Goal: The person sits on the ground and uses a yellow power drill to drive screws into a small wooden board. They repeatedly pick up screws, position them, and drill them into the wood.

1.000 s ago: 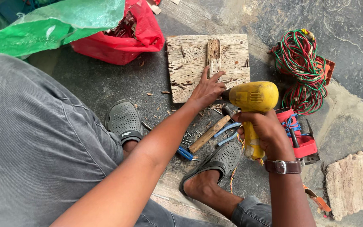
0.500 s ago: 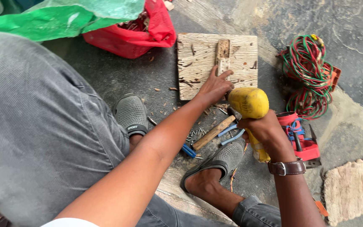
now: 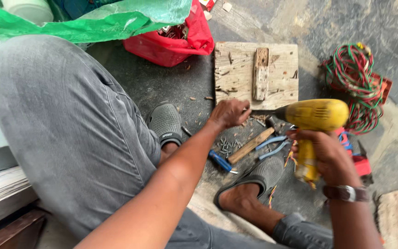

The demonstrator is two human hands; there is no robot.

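Two hands were busy over the floor. Right hand (image 3: 323,152) gripped the yellow drill (image 3: 316,120) by its handle, bit pointing left toward the left hand (image 3: 229,113). Left hand's fingers were curled at the drill tip, just below the wooden board (image 3: 236,69); what they pinched couldn't be made out. Hammer (image 3: 254,143), blue pliers (image 3: 272,145) and loose screws (image 3: 229,145) lay near the grey sandals (image 3: 164,122). Coiled red-green wire (image 3: 355,83) sat right of the board.

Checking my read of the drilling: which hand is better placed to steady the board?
Left. The left hand already rests at the board edge by the drill tip, while the right hand grips the drill.
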